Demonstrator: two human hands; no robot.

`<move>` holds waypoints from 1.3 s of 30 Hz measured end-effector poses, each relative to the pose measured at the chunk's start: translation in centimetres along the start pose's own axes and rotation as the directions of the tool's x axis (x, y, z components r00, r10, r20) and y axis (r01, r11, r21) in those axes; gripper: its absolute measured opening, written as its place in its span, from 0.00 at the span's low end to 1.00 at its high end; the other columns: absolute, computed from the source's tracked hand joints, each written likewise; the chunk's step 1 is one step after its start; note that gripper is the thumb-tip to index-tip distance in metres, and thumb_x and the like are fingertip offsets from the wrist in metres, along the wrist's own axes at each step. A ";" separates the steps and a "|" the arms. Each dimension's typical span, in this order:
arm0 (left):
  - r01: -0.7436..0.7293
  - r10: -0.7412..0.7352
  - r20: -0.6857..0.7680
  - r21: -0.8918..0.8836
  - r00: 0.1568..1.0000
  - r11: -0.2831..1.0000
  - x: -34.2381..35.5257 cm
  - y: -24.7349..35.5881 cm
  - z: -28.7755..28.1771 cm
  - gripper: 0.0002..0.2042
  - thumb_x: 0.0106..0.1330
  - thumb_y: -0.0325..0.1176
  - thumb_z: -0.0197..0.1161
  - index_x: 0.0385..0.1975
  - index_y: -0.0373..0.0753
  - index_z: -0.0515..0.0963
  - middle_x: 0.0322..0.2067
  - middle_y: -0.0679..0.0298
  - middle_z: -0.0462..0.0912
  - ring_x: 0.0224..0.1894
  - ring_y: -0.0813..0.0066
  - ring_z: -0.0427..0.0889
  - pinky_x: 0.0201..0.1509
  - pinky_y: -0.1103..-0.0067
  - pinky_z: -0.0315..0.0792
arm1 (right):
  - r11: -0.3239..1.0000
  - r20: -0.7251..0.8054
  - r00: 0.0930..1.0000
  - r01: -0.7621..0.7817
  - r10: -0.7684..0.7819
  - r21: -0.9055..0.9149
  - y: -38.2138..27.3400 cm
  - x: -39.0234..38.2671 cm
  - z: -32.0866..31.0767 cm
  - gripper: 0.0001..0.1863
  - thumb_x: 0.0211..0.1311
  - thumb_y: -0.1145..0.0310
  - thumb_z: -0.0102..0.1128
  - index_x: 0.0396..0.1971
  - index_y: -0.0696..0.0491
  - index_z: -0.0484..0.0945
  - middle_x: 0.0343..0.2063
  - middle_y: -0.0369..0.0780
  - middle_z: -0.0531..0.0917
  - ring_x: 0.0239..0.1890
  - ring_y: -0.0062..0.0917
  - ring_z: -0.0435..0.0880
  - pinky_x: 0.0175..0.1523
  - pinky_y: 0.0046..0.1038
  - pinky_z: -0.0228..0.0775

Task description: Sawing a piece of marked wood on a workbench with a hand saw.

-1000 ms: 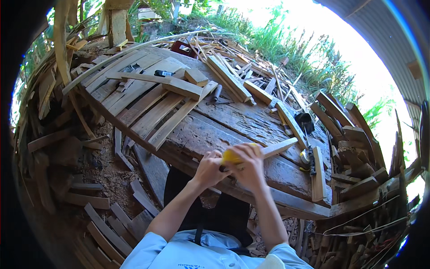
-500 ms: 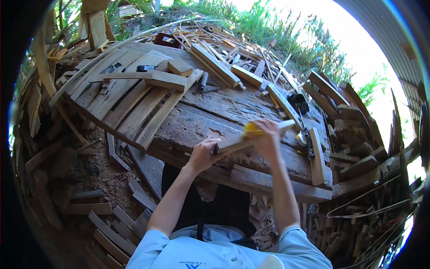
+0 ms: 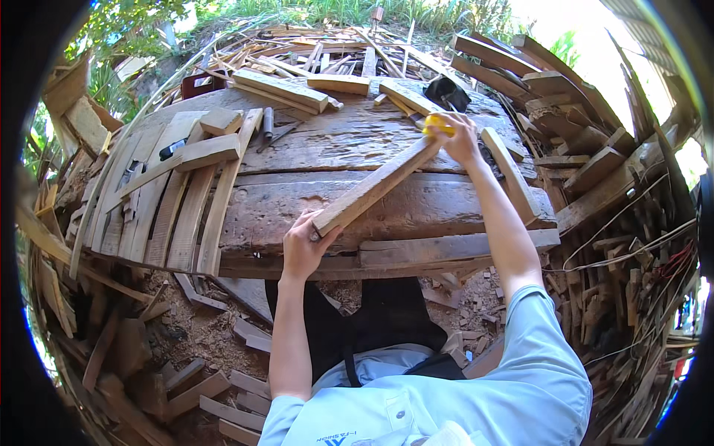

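From where I stand, the person's left hand [image 3: 303,245] is grasping the near end of a squared plank [image 3: 378,186], thumb on one side and fingers on the other, close to the front edge of the worktop [image 3: 282,202]. The plank slants over the worktop toward its back right corner; I can't tell whether it rests on the surface. At its far end, the right hand [image 3: 460,140] is clasped round a yellow tool [image 3: 439,123], mostly hidden by the fingers, which meets the wood there.

Near the right edge lies a short board [image 3: 510,175], and near the back right corner sits a black bundle [image 3: 446,94]. Toward the left edge, long slats [image 3: 192,215] lie side by side, with a stubby block [image 3: 222,121] near their back ends. A grey tube [image 3: 268,122] lies just to their right. Beyond the back edge, scrap sticks [image 3: 297,56] are heaped up.
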State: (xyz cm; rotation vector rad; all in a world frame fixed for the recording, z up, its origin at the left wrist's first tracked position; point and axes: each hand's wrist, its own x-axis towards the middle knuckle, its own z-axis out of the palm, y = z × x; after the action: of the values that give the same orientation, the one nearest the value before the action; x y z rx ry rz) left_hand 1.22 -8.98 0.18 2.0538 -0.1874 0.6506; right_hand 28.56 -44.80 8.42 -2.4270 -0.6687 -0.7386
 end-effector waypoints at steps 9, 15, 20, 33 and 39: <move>0.057 -0.094 -0.233 -0.161 0.968 0.985 -2.2 -2.3 0.8 0.18 0.62 0.34 0.81 0.49 0.35 0.87 0.48 0.54 0.90 0.54 0.52 0.89 0.57 0.66 0.82 | 0.773 0.103 0.822 0.474 -0.560 0.422 -29.7 -10.3 4.4 0.27 0.58 0.54 0.81 0.59 0.38 0.86 0.58 0.33 0.86 0.70 0.31 0.77 0.79 0.65 0.51; 0.113 -0.112 -0.030 0.033 0.993 0.993 -1.5 -1.8 -0.6 0.17 0.62 0.35 0.81 0.48 0.35 0.88 0.45 0.53 0.90 0.50 0.50 0.89 0.53 0.66 0.82 | 0.935 0.038 0.953 0.285 -0.299 0.212 -19.1 -6.1 4.9 0.25 0.60 0.51 0.78 0.56 0.41 0.88 0.57 0.36 0.88 0.66 0.36 0.81 0.78 0.56 0.54; 0.033 -0.028 -0.067 0.077 0.997 0.997 -1.0 0.2 -0.7 0.17 0.62 0.39 0.82 0.45 0.37 0.90 0.44 0.55 0.90 0.46 0.53 0.90 0.50 0.65 0.82 | 0.998 -0.100 0.995 -0.037 0.032 -0.050 -4.9 -0.4 2.6 0.22 0.66 0.48 0.73 0.56 0.40 0.90 0.58 0.35 0.88 0.66 0.34 0.79 0.73 0.53 0.61; 0.075 -0.082 0.016 0.258 0.997 0.963 -1.8 -2.0 -0.6 0.14 0.64 0.40 0.78 0.45 0.40 0.89 0.43 0.54 0.90 0.45 0.49 0.90 0.49 0.62 0.83 | 0.794 0.153 0.844 0.401 -0.514 0.457 -28.3 -9.2 6.2 0.24 0.59 0.51 0.76 0.55 0.38 0.87 0.55 0.33 0.87 0.67 0.32 0.79 0.82 0.65 0.46; 0.068 -0.060 -0.060 0.152 0.996 0.986 -1.1 -0.2 -0.5 0.17 0.61 0.41 0.82 0.45 0.39 0.90 0.43 0.54 0.91 0.45 0.51 0.90 0.49 0.64 0.84 | 0.855 -0.012 0.904 0.408 -0.427 0.319 -23.1 -7.4 3.8 0.26 0.58 0.57 0.80 0.57 0.41 0.87 0.56 0.34 0.87 0.66 0.33 0.79 0.77 0.57 0.57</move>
State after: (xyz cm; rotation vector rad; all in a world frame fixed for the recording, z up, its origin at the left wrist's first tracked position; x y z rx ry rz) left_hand 0.22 -8.63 -0.30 2.1775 -0.0397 0.6996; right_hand 11.07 -27.54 8.63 -2.0336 -1.2650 -0.6613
